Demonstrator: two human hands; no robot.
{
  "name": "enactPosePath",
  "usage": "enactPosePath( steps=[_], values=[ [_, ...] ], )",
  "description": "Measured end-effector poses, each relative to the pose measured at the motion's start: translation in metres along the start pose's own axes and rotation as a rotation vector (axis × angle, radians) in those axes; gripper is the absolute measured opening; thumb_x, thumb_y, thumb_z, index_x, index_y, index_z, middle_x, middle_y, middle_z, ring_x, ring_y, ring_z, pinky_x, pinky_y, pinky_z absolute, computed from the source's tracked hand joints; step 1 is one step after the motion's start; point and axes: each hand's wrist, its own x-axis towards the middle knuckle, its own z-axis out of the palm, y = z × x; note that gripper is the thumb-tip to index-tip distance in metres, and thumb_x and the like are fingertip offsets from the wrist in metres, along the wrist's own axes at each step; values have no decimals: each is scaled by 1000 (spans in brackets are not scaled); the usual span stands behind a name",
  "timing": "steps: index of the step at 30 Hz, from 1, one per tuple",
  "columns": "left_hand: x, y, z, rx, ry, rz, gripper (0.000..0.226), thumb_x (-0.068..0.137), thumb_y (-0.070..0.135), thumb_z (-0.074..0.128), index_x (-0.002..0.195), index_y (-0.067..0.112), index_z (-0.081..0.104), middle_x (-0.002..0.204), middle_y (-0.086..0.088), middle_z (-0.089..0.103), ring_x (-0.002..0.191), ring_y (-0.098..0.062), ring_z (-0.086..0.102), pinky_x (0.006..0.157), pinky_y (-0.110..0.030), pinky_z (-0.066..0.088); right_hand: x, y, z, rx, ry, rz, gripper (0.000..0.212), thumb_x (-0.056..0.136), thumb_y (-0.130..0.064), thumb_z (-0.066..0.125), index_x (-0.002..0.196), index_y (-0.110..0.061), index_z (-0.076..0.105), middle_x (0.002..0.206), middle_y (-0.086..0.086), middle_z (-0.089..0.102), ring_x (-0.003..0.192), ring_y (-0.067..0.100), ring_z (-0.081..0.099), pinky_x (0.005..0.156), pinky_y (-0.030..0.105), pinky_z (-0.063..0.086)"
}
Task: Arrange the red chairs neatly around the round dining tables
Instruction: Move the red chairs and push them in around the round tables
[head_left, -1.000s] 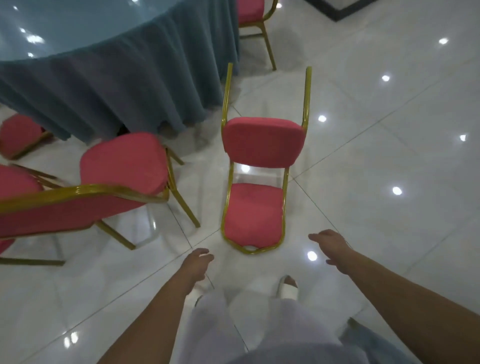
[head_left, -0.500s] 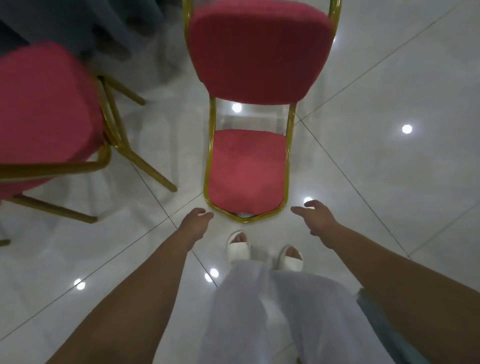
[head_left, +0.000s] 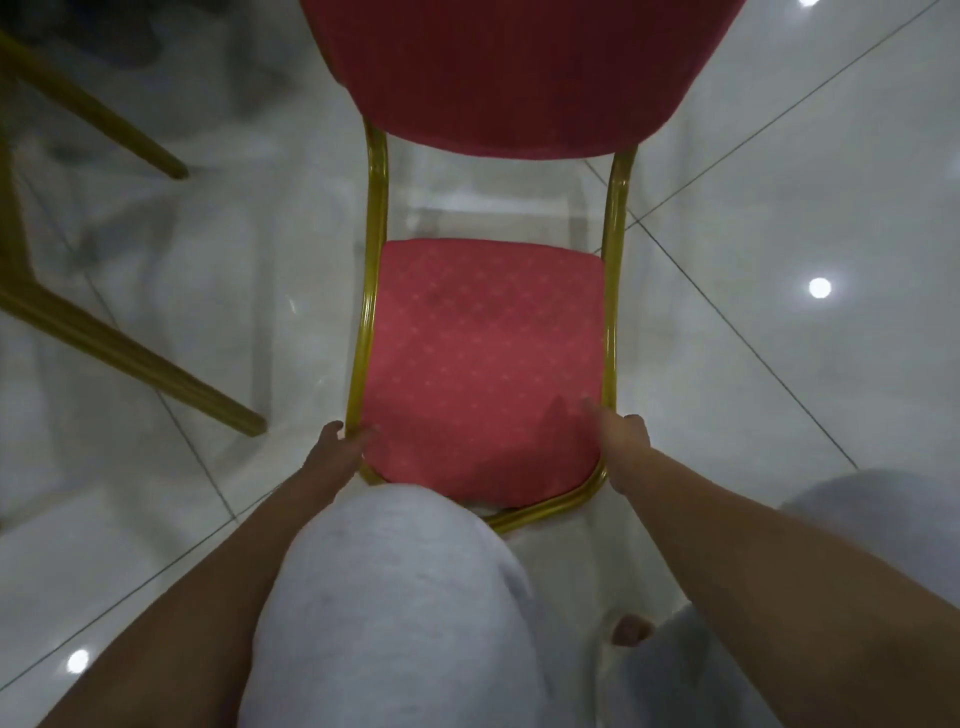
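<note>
Red chair (head_left: 483, 364) lying on floor (head_left: 779, 415) | left grip (head_left: 337, 449) curled round gold frame (head_left: 371, 291) at left | right grip (head_left: 623, 439) holding it at right

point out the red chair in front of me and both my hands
red chair (head_left: 483, 353): head view, middle of the near red pad
left hand (head_left: 337, 449): head view, back of the hand
right hand (head_left: 626, 441): head view, back of the hand
</note>
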Motion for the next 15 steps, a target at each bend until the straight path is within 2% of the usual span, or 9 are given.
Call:
enactPosePath(
  steps=[3, 4, 5, 7, 8, 10, 11, 13, 15],
  values=[
    [33, 1, 9, 55, -42, 62, 51, 97, 43, 54, 131, 5, 56, 131, -17, 57, 97, -17, 58, 89, -27, 40, 34, 11, 13, 83, -57, -14, 88, 78, -53, 76, 141, 0, 44, 131, 20, 59, 115, 37, 60, 98, 44, 50],
    [38, 4, 12, 28, 3, 66, 46, 99, 44, 49, 117, 4, 63, 126, -21, 60, 88, -17, 58, 85, -27, 39, 41, 13, 15, 94, -60, -15, 81, 80, -50, 76, 138, 0, 49, 128, 20, 62, 111, 37, 62, 98, 46, 51],
    [39, 4, 13, -9, 12, 62, 49, 100, 46, 45, 109, 2, 65, 122, -24, 62, 88, -23, 60, 87, -30, 41, 43, 14, 16, 102, -66, -11, 74, 81, -46, 76, 134, 1, 53, 124, 20, 64, 106, 36, 65, 95, 45, 53],
    [33, 3, 9, -37, 7, 34, 60, 99, 53, 42, 118, 1, 63, 124, -23, 62, 107, -32, 61, 99, -38, 43, 34, 10, 12, 130, -112, 32, 59, 84, -39, 74, 126, 0, 59, 116, 15, 69, 88, 29, 68, 74, 34, 55],
    [24, 4, 4, -51, 20, 17, 64, 96, 58, 45, 125, 3, 62, 126, -20, 63, 112, -33, 60, 101, -40, 44, 25, 5, 7, 146, -133, 67, 51, 85, -37, 73, 122, -3, 62, 109, 11, 71, 78, 24, 67, 61, 27, 50],
    [-3, 7, -5, -163, 27, -55, 69, 88, 63, 58, 129, 8, 60, 126, -14, 64, 111, -32, 61, 99, -44, 48, 1, -8, -9, 161, -129, 114, 44, 84, -32, 75, 118, -6, 64, 97, 8, 73, 71, 21, 67, 53, 23, 44],
    [-21, 9, -10, -209, 30, -83, 66, 85, 62, 63, 126, 10, 61, 124, -12, 65, 108, -31, 62, 96, -45, 50, -12, -15, -19, 149, -120, 119, 44, 82, -28, 77, 118, -5, 65, 95, 9, 73, 75, 24, 68, 56, 27, 49],
    [-62, 18, -24, -218, 20, -91, 55, 82, 61, 67, 112, 16, 67, 114, -8, 70, 100, -26, 65, 88, -44, 54, -47, -28, -42, 115, -95, 119, 51, 77, -21, 81, 120, -1, 63, 98, 14, 73, 84, 29, 71, 73, 39, 59],
    [-106, 34, -41, -217, -3, -85, 48, 84, 58, 67, 110, 19, 67, 102, -6, 73, 96, -25, 66, 78, -41, 57, -87, -47, -70, 89, -97, 120, 54, 72, -16, 85, 118, 0, 63, 98, 16, 72, 86, 32, 71, 83, 45, 59]
  ],
)
